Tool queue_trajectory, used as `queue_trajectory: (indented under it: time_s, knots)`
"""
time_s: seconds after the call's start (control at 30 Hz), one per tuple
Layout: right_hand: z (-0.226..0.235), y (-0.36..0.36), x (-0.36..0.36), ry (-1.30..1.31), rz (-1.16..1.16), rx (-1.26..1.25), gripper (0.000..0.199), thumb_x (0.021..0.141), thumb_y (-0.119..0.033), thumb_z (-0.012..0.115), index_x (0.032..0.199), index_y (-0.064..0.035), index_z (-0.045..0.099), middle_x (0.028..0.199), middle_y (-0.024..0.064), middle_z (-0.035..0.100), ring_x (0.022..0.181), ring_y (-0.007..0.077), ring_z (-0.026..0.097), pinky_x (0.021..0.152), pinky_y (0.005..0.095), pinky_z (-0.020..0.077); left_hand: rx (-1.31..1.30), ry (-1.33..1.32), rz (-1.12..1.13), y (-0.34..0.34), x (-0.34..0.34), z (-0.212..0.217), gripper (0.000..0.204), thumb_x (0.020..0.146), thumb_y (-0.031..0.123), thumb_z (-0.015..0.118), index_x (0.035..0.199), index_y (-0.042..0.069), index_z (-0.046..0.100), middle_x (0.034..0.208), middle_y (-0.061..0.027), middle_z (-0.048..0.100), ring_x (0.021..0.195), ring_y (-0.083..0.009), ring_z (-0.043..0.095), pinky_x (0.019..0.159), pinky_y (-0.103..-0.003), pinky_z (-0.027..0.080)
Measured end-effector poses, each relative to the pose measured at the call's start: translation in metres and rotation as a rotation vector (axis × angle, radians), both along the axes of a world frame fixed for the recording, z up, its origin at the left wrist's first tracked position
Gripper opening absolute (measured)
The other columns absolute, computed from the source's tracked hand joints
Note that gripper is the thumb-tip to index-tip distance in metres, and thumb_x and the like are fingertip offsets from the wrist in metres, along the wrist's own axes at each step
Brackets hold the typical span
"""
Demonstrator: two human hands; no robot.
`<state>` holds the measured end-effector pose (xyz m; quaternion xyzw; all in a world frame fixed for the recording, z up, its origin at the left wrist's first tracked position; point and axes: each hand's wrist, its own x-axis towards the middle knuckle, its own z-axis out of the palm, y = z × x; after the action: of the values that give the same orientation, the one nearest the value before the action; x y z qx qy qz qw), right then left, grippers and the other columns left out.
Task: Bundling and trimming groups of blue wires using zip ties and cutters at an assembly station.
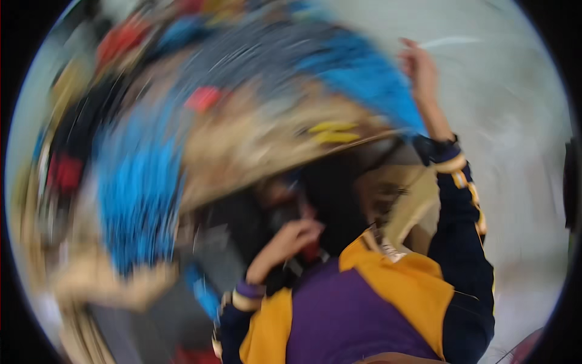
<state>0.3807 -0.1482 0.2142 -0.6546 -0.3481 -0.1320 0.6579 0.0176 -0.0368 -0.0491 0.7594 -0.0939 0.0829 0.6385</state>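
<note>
Motion smears the view. My left hand [292, 241] hangs low before my body, below the table edge, fingers loosely bent. Whether anything is in it I cannot make out. My right hand [419, 70] reaches up beyond the right end of the table, over the pale floor. Its fingertips look somewhat apart, with nothing plainly held. Nearest to it lies a heap of bright blue pieces [370, 76] on the tabletop. Yellow pieces [332, 131] sit near the table's front edge, and a small red thing [203, 98] lies farther left.
The brown table [242, 148] slants across the middle. A dark grey heap [242, 54] covers its far part; another blue heap [139, 188] is at left. Below the edge are dark shapes and a tan box-like thing [418, 209]. Pale floor [509, 151] stretches along the right.
</note>
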Motion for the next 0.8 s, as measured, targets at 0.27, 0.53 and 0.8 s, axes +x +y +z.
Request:
queue_trajectory:
  time_s: [0.27, 0.53, 0.8]
  knots:
    - [-0.223, 0.108, -0.381, 0.347, 1.803, -1.331, 0.033, 0.096, -0.029, 0.053, 0.087, -0.0026, 0.07, 0.053, -0.0021, 0.049, 0.043, 0.0054, 0.044, 0.042, 0.0221, 0.0348, -0.533, 0.301, 1.4, -0.033, -0.229, -0.017, 0.035, 0.101, 0.031, 0.047, 0.115, 0.003, 0.064, 0.093, -0.0044, 0.067, 0.064, -0.0061, 0.046, 0.058, -0.021, 0.039]
    - [-0.209, 0.086, -0.334, 0.307, 1.871, -1.634, 0.041, 0.099, -0.032, 0.051, 0.078, -0.0022, 0.069, 0.047, -0.0053, 0.038, 0.041, 0.0045, 0.033, 0.042, 0.0231, 0.0243, -1.036, 0.092, 0.973, -0.034, -0.201, -0.013, 0.045, 0.1, 0.036, 0.049, 0.124, -0.001, 0.057, 0.11, -0.0068, 0.067, 0.057, -0.0067, 0.039, 0.053, -0.021, 0.034]
    - [-0.162, -0.024, -0.172, 0.605, 0.853, -1.526, 0.036, 0.098, -0.032, 0.052, 0.092, 0.0006, 0.066, 0.051, -0.0032, 0.045, 0.04, 0.0053, 0.035, 0.041, 0.0229, 0.0246, -1.39, -0.24, 0.716, 0.032, -0.117, -0.004, 0.039, 0.101, 0.027, 0.048, 0.125, -0.003, 0.052, 0.109, -0.0107, 0.064, 0.074, -0.0125, 0.059, 0.072, -0.025, 0.05]
